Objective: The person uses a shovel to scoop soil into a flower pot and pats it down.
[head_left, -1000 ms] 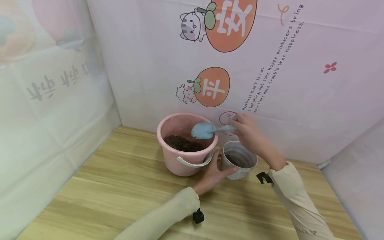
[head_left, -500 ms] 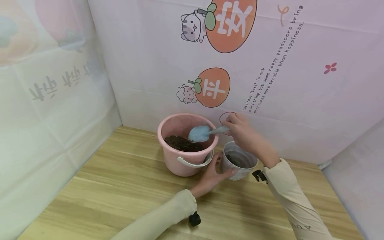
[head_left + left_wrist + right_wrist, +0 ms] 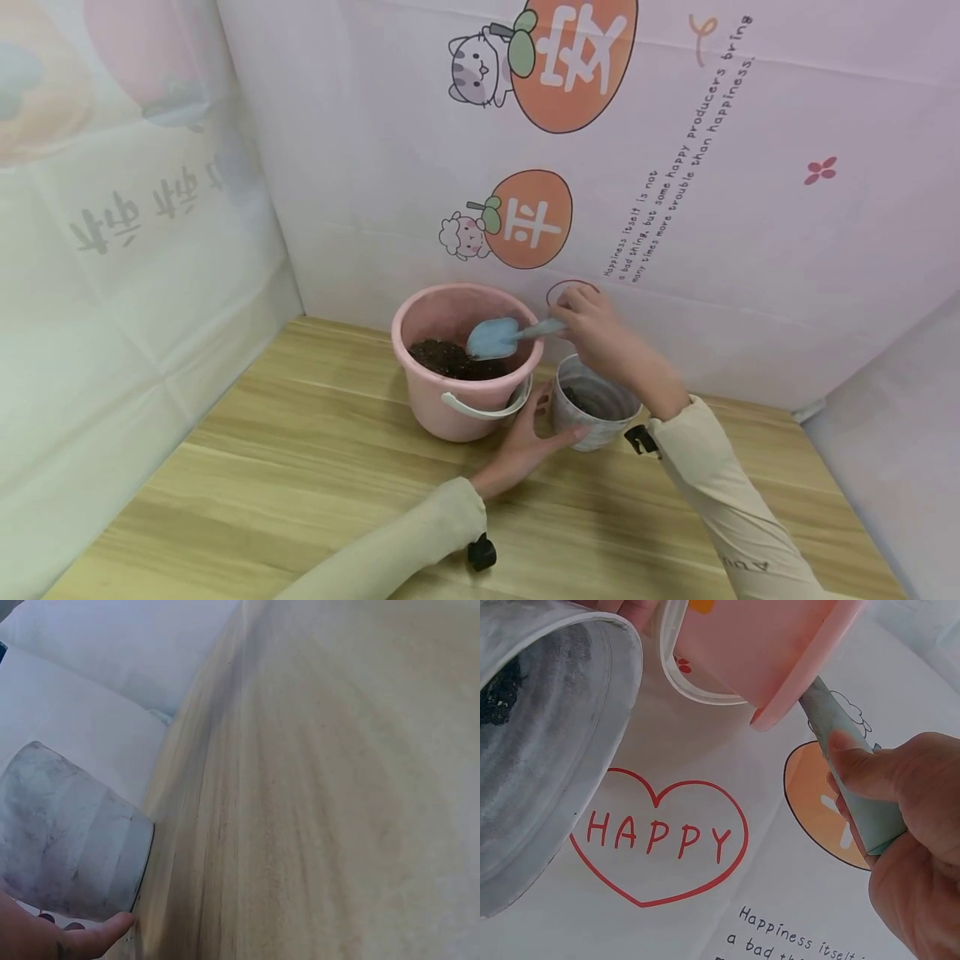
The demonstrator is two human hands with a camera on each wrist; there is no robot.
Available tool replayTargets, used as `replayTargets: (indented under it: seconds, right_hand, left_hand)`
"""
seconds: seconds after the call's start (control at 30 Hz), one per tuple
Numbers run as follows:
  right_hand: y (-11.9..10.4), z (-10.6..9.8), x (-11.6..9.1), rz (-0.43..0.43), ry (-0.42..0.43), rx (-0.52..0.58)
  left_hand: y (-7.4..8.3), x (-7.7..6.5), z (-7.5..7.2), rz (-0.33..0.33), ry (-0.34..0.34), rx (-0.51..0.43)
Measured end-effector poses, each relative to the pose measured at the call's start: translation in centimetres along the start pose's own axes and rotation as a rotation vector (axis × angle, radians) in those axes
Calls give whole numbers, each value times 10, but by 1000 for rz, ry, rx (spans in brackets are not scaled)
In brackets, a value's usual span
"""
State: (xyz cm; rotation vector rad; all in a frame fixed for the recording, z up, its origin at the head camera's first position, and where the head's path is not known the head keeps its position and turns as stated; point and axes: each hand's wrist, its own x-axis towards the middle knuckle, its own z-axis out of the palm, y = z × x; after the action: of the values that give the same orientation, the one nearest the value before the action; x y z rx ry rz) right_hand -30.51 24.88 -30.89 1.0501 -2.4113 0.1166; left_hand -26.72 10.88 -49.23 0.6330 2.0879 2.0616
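Note:
My right hand (image 3: 600, 337) grips the handle of a light blue hand trowel (image 3: 492, 338). The blade is inside the pink bucket (image 3: 457, 415), its tip at the dark soil (image 3: 442, 358). In the right wrist view the thumb lies along the trowel handle (image 3: 862, 799), and the bucket wall hides the blade. My left hand (image 3: 521, 446) holds a grey marbled flower pot (image 3: 600, 433) from its left side, thumb on the near wall. A little soil shows inside the pot. The left wrist view has the pot (image 3: 67, 832) standing on the table, a fingertip at its base.
Bucket and pot stand close together on the wood-grain table (image 3: 315, 500), near the printed cloth (image 3: 360, 167) at the back. A white bucket handle (image 3: 483, 408) hangs down in front. More cloth (image 3: 112, 333) encloses the left and right sides.
My right hand has moved left and slightly down, bringing the trowel blade deeper into the bucket, to the soil. The left hand stays at the flower pot.

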Motion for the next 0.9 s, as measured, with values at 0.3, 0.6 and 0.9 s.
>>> replayTargets:
  seconds: [0.3, 0.6, 0.9]
  right_hand:
    - [0, 7, 0, -14, 25, -23]
    - [0, 8, 0, -2, 22, -30]
    - [0, 7, 1, 33, -35, -3]
  left_hand:
    - [9, -12, -3, 31, 7, 11]
    - [20, -24, -7, 108, -32, -4]
    - [41, -42, -21, 90, -144, -21]
